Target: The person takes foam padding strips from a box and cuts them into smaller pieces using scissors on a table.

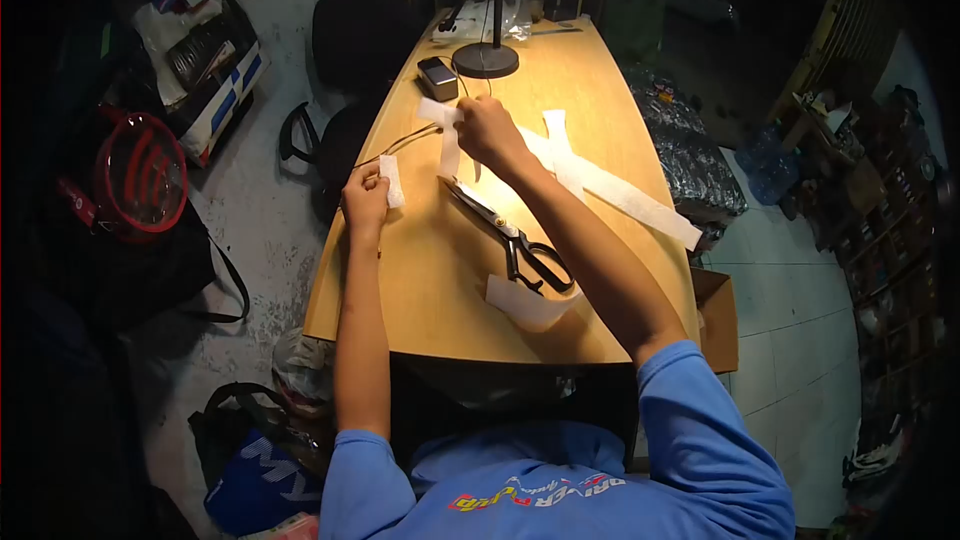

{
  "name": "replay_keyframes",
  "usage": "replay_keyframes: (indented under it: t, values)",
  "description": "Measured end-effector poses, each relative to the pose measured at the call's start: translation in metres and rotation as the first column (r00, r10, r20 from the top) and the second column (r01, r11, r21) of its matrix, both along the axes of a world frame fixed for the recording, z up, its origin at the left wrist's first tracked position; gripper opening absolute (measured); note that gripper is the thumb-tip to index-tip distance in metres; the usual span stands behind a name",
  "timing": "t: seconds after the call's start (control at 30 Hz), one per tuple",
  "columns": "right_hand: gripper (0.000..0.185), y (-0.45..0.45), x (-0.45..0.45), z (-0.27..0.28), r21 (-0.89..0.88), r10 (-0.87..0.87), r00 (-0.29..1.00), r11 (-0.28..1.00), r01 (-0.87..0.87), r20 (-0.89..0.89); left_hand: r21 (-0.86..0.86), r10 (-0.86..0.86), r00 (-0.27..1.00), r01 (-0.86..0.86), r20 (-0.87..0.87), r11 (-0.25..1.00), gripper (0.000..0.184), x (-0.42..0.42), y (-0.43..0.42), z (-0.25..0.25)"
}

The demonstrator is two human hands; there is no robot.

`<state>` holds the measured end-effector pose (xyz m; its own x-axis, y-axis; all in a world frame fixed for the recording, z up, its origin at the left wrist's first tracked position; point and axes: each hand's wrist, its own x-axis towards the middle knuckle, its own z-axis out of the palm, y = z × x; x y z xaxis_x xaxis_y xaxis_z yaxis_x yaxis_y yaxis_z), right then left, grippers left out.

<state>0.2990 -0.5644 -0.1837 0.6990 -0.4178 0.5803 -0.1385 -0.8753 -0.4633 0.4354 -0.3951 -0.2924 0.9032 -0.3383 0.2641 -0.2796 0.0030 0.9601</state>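
My left hand (365, 198) is at the table's left edge, its fingers closed on a short piece of white fabric-like strip (393, 182). Farther up the table, my right hand (488, 132) is curled in a pinch. A white strip (450, 152) hangs from its fingertips, and another short white piece (433, 110) shows beside them. Black-handled scissors (506, 229) lie between my arms, blades pointing away from me. Past my right forearm, a long white strip (640, 202) crosses a shorter one (556, 130). A curved white piece (530, 306) lies near the scissor handles.
A lamp base (486, 61) stands at the far end of the wooden table (420, 290), with a small dark device (438, 78) beside it. A thin dark cable (405, 138) runs across the left edge. A cardboard box (716, 320) sits by the right side.
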Motion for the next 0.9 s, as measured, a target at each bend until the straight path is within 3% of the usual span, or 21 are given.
replay_keyframes:
  t: [0.07, 0.1, 0.2, 0.3, 0.37, 0.43, 0.6, 0.67, 0.77, 0.83, 0.9]
  values:
    - [0.014, -0.004, 0.014, 0.005, 0.008, 0.003, 0.999, 1.000, -0.004, 0.048, 0.057, 0.019, 0.998, -0.016, -0.058, 0.998, 0.023, -0.005, 0.003, -0.002]
    - [0.013, -0.005, 0.018, 0.007, -0.065, -0.014, 0.997, 0.998, 0.019, 0.082, 0.062, 0.038, 0.998, -0.035, -0.051, 0.997, 0.023, -0.007, 0.003, -0.001]
    - [0.015, -0.023, 0.031, 0.004, -0.054, 0.066, 0.988, 0.997, -0.059, 0.137, 0.015, 0.074, 0.997, -0.075, 0.036, 0.997, 0.021, 0.013, -0.006, -0.022]
    - [0.016, -0.040, 0.007, 0.029, 0.132, -0.073, 0.992, 0.989, 0.059, 0.105, -0.053, 0.023, 1.000, -0.023, -0.017, 0.998, 0.019, -0.008, -0.001, 0.001]
    - [0.022, -0.062, -0.041, 0.044, 0.365, -0.035, 0.984, 0.931, -0.032, 0.175, -0.068, -0.065, 0.998, 0.063, -0.025, 0.996, 0.024, -0.014, -0.012, 0.008]
    - [0.025, -0.089, -0.103, 0.044, 0.610, 0.004, 0.927, 0.752, -0.250, 0.375, -0.017, -0.161, 0.985, 0.160, -0.061, 0.987, 0.026, -0.026, -0.029, 0.024]
    - [0.027, -0.077, -0.285, 0.042, 0.699, -0.256, 0.879, 0.706, -0.113, 0.401, 0.039, -0.353, 0.933, 0.351, 0.075, 0.936, 0.032, -0.012, -0.156, 0.062]
    - [0.032, -0.058, -0.359, 0.034, 0.699, -0.469, 0.840, 0.696, 0.162, 0.272, 0.054, -0.342, 0.937, 0.338, 0.072, 0.939, 0.038, -0.004, -0.213, 0.059]
    - [0.031, -0.006, -0.449, 0.025, 0.759, -0.650, 0.723, 0.587, 0.282, 0.234, 0.032, -0.282, 0.959, 0.281, 0.009, 0.959, 0.026, 0.004, -0.270, 0.044]
    - [0.030, 0.024, -0.499, -0.001, 0.818, -0.742, 0.635, 0.493, 0.297, 0.217, 0.151, -0.251, 0.968, 0.244, 0.022, 0.958, 0.023, 0.001, -0.284, 0.045]
    - [0.029, 0.049, -0.547, -0.039, 0.896, -0.851, 0.515, 0.307, 0.322, 0.106, 0.202, -0.171, 0.978, 0.145, 0.118, 0.969, 0.025, -0.007, -0.276, 0.053]
